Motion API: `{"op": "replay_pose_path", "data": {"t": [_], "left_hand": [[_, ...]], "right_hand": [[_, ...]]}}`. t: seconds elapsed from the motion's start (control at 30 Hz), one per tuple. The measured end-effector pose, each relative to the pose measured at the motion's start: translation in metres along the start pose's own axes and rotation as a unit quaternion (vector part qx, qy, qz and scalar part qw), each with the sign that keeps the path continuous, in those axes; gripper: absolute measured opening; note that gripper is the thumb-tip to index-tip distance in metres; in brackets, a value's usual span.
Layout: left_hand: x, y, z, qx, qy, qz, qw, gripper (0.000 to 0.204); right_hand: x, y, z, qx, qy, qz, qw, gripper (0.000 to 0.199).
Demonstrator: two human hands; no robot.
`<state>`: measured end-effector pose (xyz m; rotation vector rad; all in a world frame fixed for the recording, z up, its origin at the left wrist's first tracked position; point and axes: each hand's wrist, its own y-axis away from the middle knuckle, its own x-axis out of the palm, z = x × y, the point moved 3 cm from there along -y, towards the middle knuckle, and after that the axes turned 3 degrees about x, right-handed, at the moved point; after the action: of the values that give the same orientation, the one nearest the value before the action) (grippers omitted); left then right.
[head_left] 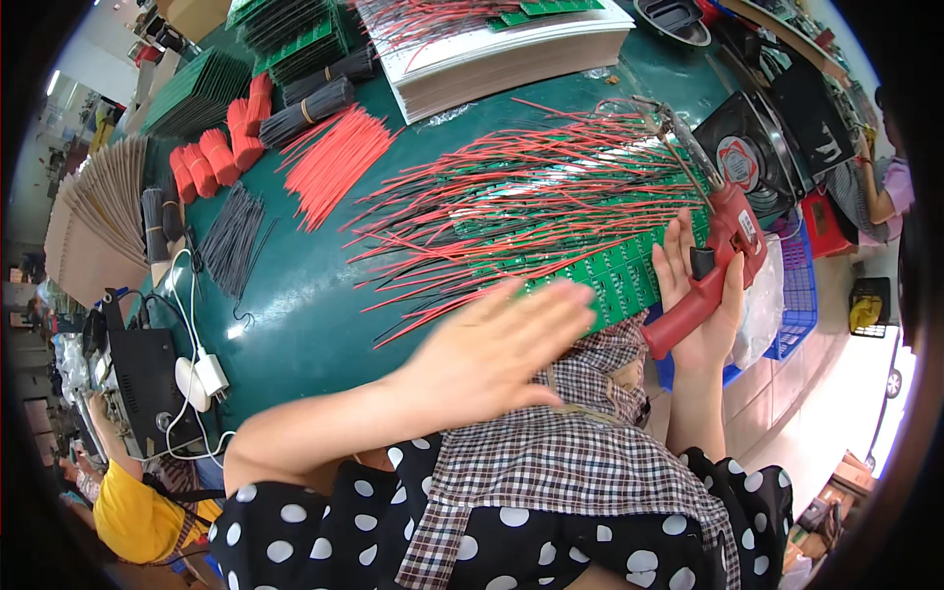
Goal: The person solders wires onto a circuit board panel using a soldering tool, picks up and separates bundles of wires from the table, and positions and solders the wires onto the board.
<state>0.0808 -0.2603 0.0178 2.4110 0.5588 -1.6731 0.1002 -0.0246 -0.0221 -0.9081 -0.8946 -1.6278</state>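
Note:
My right hand (716,310) holds a red soldering gun (721,251) by its handle, with its metal tip end up and away from me. Its fingers are loosely stretched along the gun. Flat and slightly blurred, my left hand (501,344) hovers by the near edge of a green circuit board panel (615,280), fingers out and holding nothing. Whether it touches the panel I cannot tell. Many red and black wires (521,197) fan leftward across the panel and cover much of it.
Loose red wires (339,162), black wires (231,241) and red bundles (216,155) lie on the green table (305,285). A stack of white sheets (511,69) stands behind. At right are a black fan-like unit (752,152) and a blue basket (801,295); a white charger (209,376) sits left.

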Motion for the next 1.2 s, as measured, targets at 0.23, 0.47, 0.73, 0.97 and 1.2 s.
{"op": "replay_pose_path", "data": {"t": [0.23,0.47,0.73,0.97,1.2], "left_hand": [[0.030,-0.048,0.024,0.048,-0.030,-0.024,0.998,0.076],[0.012,-0.009,0.045,-0.043,-0.043,-0.047,0.997,0.073],[-0.036,0.051,0.049,-0.098,-0.094,-0.267,0.954,0.026],[-0.037,0.048,0.081,-0.135,-0.082,-0.231,0.960,0.016],[-0.036,0.051,0.091,-0.148,-0.093,-0.194,0.965,0.014]], "right_hand": [[-0.002,-0.007,-0.004,-0.010,0.029,0.005,1.000,0.056],[-0.003,-0.004,-0.001,-0.009,0.035,-0.001,0.999,0.057],[-0.003,-0.004,0.001,-0.006,0.023,0.002,1.000,0.057],[-0.003,-0.002,0.002,-0.003,0.030,-0.005,1.000,0.056],[0.002,-0.004,0.000,0.003,-0.009,0.000,1.000,0.056]]}}
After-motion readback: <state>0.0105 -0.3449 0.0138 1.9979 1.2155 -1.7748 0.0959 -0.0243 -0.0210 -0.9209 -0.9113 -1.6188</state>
